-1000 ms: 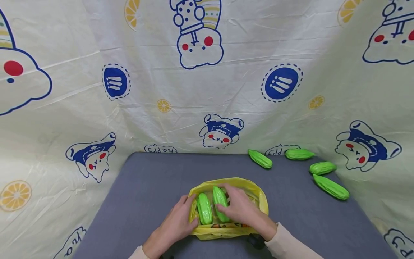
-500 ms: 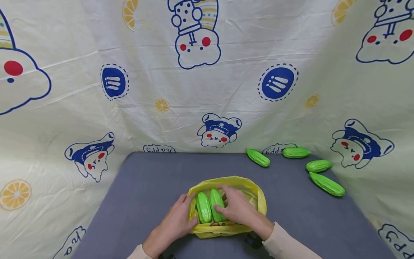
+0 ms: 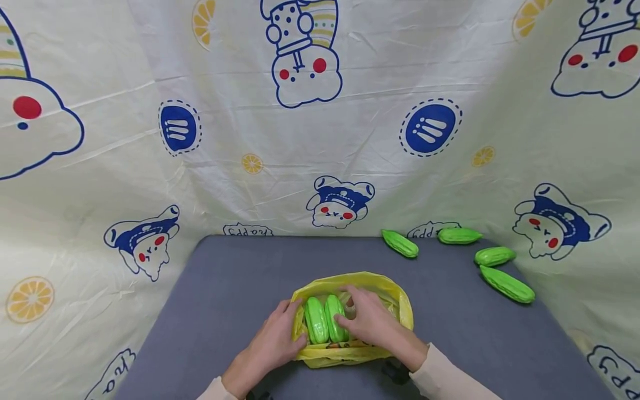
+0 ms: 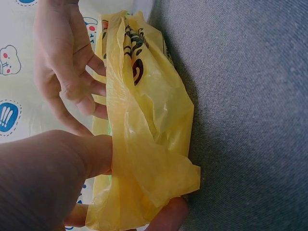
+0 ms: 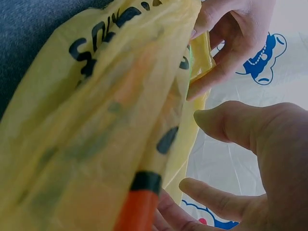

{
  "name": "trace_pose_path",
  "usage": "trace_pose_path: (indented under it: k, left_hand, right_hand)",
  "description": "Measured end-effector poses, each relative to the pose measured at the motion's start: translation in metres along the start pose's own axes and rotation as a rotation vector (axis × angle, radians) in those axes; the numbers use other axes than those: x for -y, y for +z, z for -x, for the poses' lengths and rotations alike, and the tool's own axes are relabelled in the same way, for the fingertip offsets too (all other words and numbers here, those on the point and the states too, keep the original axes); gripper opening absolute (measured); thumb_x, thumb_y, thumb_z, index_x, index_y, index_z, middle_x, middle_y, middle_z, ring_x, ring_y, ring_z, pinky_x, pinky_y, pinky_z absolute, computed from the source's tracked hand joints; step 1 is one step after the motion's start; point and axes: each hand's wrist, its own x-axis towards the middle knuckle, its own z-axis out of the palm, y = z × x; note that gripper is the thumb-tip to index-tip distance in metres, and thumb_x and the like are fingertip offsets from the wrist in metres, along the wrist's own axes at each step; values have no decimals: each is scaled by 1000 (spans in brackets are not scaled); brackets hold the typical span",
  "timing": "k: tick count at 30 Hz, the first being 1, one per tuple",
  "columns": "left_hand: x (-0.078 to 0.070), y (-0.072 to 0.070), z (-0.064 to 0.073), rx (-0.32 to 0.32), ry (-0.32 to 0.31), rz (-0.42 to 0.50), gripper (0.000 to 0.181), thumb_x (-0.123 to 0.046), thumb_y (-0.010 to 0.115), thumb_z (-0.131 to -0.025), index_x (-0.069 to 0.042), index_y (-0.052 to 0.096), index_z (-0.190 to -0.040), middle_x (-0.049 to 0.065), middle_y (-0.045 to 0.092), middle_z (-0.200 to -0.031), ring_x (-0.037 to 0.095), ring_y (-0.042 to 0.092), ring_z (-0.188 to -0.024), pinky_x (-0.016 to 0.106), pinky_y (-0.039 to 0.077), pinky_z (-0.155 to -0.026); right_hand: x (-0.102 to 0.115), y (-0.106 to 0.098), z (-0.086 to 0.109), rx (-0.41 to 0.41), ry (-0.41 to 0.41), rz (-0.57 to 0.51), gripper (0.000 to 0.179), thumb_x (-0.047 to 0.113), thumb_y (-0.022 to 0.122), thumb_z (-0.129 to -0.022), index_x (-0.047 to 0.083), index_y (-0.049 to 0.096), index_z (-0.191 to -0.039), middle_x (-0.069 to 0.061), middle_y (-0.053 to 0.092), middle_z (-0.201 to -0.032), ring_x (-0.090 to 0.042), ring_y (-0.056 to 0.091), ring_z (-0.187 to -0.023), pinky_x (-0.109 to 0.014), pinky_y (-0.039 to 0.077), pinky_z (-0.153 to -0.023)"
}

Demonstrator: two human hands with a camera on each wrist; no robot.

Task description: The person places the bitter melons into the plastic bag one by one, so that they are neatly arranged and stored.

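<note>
A yellow plastic bag (image 3: 345,361) stands with its mouth spread wide near the front of the table. Two green ridged bitter melons lie side by side in it, a left one (image 3: 316,320) and a right one (image 3: 333,311). My left hand (image 3: 275,339) holds the bag's left rim, with the thumb inside and fingers outside in the left wrist view. My right hand (image 3: 372,319) reaches into the bag beside the right melon, thumb close to it. In the right wrist view that thumb (image 5: 231,122) is straight and apart from the fingers; some fingers are hidden by the bag.
Several more bitter melons lie at the back right of the grey table (image 3: 250,272): one slanted melon (image 3: 400,243), one along the back edge (image 3: 460,236), and a touching pair (image 3: 507,284) near the right edge. A printed white cloth (image 3: 350,139) hangs behind and at the sides.
My right hand has set the right melon down against the left one, shifting it leftward, and its fingers have loosened from it. My left hand stays on the bag's rim.
</note>
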Motion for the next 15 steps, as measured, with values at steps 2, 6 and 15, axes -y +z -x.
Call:
trace_pose_path:
  k: [2, 6, 15]
  left_hand:
    - [-1, 0, 0, -4, 5, -1, 78, -12, 87, -93, 6, 59, -164, 30, 66, -153, 46, 75, -131, 61, 66, -102]
    - [-1, 1, -1, -8, 11, -9, 79, -13, 87, -93, 6, 59, -164, 30, 67, -151, 46, 75, -130, 61, 66, -102]
    - [2, 1, -2, 18, -3, 18, 79, -11, 86, -94, 6, 57, -165, 32, 65, -155, 48, 74, -132, 62, 66, -103]
  right_hand:
    - [-1, -2, 0, -9, -3, 3, 65, 25, 94, -100, 7, 68, -157, -16, 80, -121, -27, 77, -100, -45, 64, -79]
    - [-2, -6, 1, -25, -3, 11, 61, 23, 92, -102, 6, 69, -155, -17, 80, -121, -25, 76, -97, -42, 63, -78]
    - [-6, -17, 0, -66, -10, 15, 55, 18, 88, -104, 7, 71, -154, -17, 81, -122, -17, 77, -89, -39, 64, -76]
